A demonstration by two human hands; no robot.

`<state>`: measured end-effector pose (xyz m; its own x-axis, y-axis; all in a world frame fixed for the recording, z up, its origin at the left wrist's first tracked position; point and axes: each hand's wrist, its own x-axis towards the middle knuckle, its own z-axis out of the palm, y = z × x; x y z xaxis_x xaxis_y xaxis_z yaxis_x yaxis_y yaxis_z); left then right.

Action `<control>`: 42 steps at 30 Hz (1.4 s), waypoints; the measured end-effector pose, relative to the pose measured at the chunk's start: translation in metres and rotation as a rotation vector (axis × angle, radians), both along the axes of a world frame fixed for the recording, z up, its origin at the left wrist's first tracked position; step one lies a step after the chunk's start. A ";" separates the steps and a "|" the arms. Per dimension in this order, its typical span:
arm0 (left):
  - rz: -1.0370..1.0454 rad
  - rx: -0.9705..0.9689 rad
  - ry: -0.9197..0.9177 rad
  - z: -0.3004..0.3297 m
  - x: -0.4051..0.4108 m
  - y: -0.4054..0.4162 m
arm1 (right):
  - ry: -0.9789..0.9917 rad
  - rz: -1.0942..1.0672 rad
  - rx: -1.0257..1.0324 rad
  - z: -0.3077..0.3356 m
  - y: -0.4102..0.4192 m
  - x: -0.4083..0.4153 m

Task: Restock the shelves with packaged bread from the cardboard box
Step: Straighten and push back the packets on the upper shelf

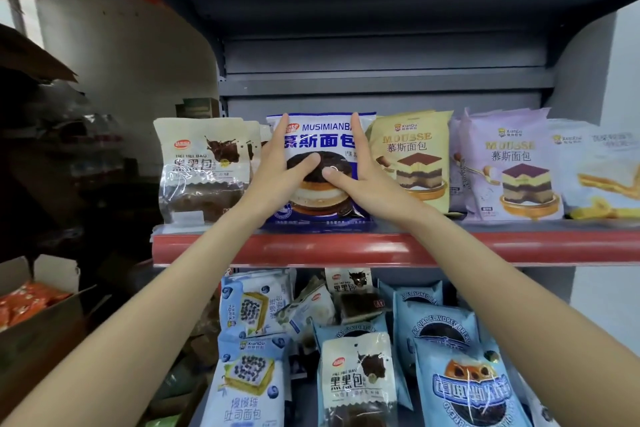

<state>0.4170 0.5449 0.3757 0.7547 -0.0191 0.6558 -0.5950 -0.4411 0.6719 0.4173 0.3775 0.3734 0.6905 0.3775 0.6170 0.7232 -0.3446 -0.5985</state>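
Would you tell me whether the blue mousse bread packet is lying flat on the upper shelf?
No, the blue mousse bread packet stands upright on the upper shelf, held between the left hand and right hand.

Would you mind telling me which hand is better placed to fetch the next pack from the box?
Left, probably: the left hand is on the side of the box, at lower left.
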 end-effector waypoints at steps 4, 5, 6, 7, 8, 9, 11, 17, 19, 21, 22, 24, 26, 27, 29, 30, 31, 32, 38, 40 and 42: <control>-0.077 -0.166 0.083 0.000 0.001 0.002 | 0.020 0.027 0.017 0.001 -0.009 0.000; -0.086 -0.189 0.099 0.000 0.001 0.002 | 0.029 0.044 0.017 0.001 -0.012 0.000; -0.087 -0.200 0.109 0.000 0.001 0.002 | 0.036 0.057 0.008 0.000 -0.015 0.001; -0.083 -0.207 0.114 0.000 0.002 0.001 | 0.050 0.070 0.001 -0.001 -0.017 0.001; -0.078 -0.209 0.110 0.001 0.001 -0.001 | 0.070 0.083 0.010 -0.001 -0.019 0.000; -0.074 -0.207 0.106 0.002 0.001 -0.004 | 0.090 0.091 0.021 -0.001 -0.022 0.001; -0.082 -0.190 0.089 0.003 -0.001 -0.010 | 0.076 0.053 -0.009 -0.001 -0.025 0.001; -0.014 -0.067 0.015 0.001 -0.005 -0.013 | -0.033 -0.060 -0.153 -0.003 -0.022 0.002; -0.001 -0.026 -0.020 -0.002 -0.005 -0.009 | -0.056 -0.046 -0.170 -0.004 -0.020 0.005; 0.013 0.006 -0.037 -0.004 -0.006 -0.005 | -0.070 -0.031 -0.180 -0.003 -0.018 0.006; 0.021 0.016 -0.035 -0.003 -0.006 -0.004 | -0.059 -0.014 -0.180 -0.003 -0.018 0.005; 0.067 0.038 -0.044 -0.003 -0.008 -0.005 | -0.027 0.022 -0.172 -0.002 -0.021 0.003; 0.142 0.074 -0.052 -0.007 -0.015 -0.008 | -0.059 0.005 -0.149 0.000 -0.032 -0.002; 0.178 0.101 -0.062 -0.010 -0.019 -0.010 | -0.142 -0.081 -0.158 0.000 -0.042 -0.003; 0.280 0.231 -0.173 -0.016 -0.028 -0.013 | -0.348 -0.399 -0.268 -0.002 -0.070 -0.005; 0.351 0.338 -0.283 -0.018 -0.031 -0.015 | -0.422 -0.549 -0.351 -0.003 -0.083 -0.007; 0.422 0.458 -0.407 -0.019 -0.031 -0.015 | -0.430 -0.645 -0.435 -0.004 -0.092 -0.010; 0.483 0.575 -0.510 -0.018 -0.029 -0.018 | -0.382 -0.700 -0.519 -0.004 -0.098 -0.012; 0.498 0.789 -0.472 -0.014 -0.018 -0.037 | -0.279 -0.756 -0.811 0.004 -0.092 -0.007; 0.472 0.787 -0.438 -0.013 -0.014 -0.035 | -0.302 -0.767 -0.868 0.006 -0.088 -0.002; 0.447 0.786 -0.444 -0.011 -0.014 -0.033 | -0.337 -0.740 -0.886 0.007 -0.084 0.004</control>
